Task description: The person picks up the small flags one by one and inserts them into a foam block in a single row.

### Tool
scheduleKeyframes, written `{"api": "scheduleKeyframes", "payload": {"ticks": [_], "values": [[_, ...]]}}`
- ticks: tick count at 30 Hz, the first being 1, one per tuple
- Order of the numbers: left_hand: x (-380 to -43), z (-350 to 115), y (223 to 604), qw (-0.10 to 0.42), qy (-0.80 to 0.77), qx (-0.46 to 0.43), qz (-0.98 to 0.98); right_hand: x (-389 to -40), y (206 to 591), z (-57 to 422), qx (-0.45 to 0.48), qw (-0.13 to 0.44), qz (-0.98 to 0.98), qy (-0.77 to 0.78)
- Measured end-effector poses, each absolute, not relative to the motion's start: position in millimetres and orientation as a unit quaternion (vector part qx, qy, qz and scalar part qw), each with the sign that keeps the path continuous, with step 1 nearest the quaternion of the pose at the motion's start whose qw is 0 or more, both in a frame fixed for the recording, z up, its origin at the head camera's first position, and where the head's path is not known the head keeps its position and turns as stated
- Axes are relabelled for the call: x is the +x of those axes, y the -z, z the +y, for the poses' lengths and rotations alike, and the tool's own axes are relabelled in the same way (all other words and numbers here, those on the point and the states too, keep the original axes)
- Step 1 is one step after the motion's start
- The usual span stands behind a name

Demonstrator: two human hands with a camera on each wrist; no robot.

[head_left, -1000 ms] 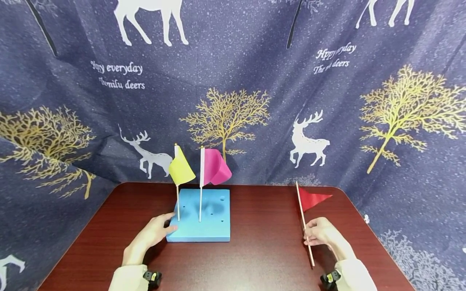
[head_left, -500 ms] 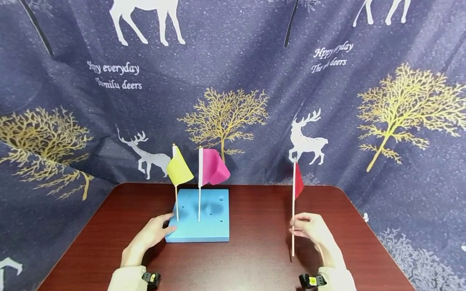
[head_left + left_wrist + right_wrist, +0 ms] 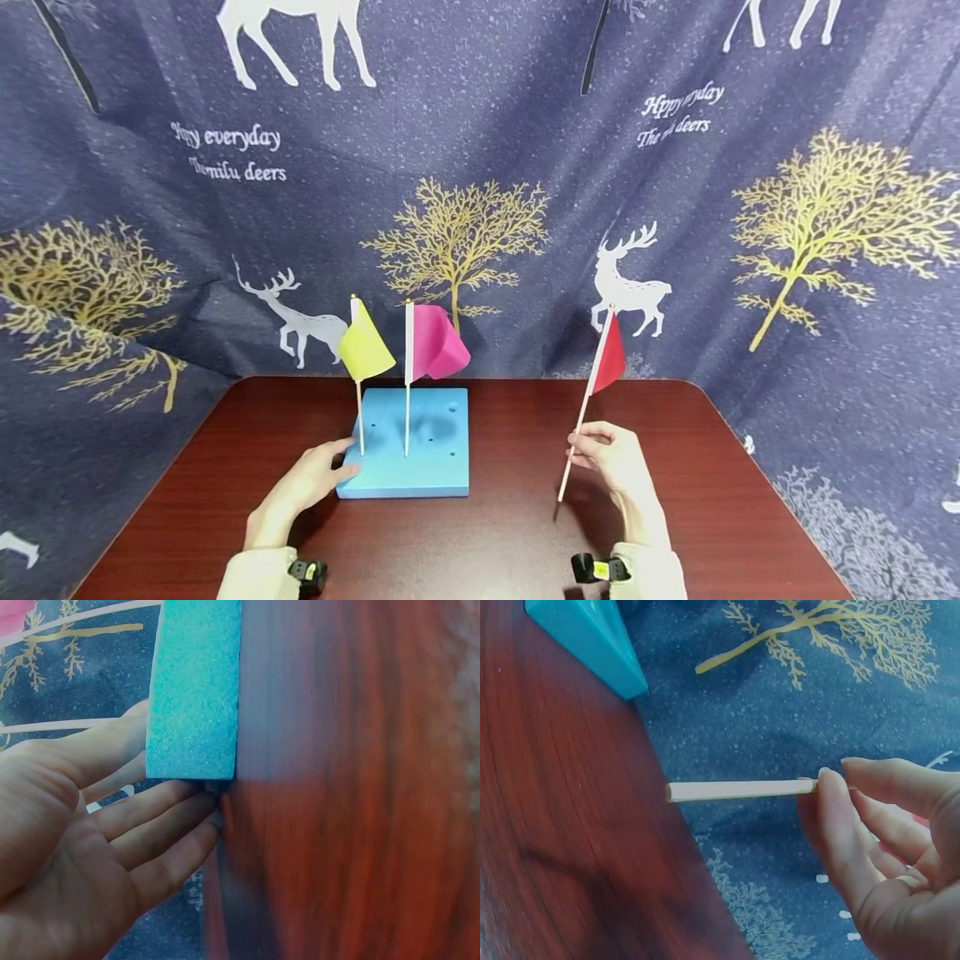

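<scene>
A blue foam block with small holes in its top lies on the table. Two flags stand upright in it, a yellow one at the left and a magenta one beside it. My left hand rests at the block's left edge, thumb and fingers extended against it. To the right of the block, my right hand pinches the wooden stick of a red flag between thumb and fingers. This flag leans, cloth up to the right, and its bare lower stick end points down toward the table.
Dark red-brown wood makes up the tabletop. Behind it hangs a navy cloth printed with deer, gold trees and lettering. Small holes are visible around the block's middle and right side.
My right hand has carried the red flag left, toward the block. The flag has turned so that its lower end now points down-left. My left hand stays on the block.
</scene>
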State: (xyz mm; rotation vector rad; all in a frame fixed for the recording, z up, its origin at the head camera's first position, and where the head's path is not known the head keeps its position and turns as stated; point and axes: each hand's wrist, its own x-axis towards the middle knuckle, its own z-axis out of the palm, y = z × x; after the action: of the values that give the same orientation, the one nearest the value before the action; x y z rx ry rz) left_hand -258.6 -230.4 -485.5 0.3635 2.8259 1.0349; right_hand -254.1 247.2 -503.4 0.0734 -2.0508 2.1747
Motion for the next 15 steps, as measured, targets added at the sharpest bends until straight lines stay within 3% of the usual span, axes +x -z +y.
{"api": "scheduleKeyframes", "payload": {"ticks": [2,4,8,15], "values": [[-258.6,-230.6,485.6,0.057,-0.340,0.118,0.931,-223.5,445.5,219.9,0.014,0.081,-0.686,-0.722],[-258.6,-230.9,485.6,0.059,-0.338,0.118,0.932,-211.3,423.9,205.7,0.014,0.103,-0.689,-0.718],[-258.7,-231.4,485.0,0.058,-0.336,0.118,0.933,-222.4,435.6,199.6,0.007,0.142,-0.697,-0.703],[-260.4,-232.2,486.7,0.053,-0.332,0.125,0.933,-238.5,432.1,181.8,-0.027,0.150,-0.739,-0.656]]}}
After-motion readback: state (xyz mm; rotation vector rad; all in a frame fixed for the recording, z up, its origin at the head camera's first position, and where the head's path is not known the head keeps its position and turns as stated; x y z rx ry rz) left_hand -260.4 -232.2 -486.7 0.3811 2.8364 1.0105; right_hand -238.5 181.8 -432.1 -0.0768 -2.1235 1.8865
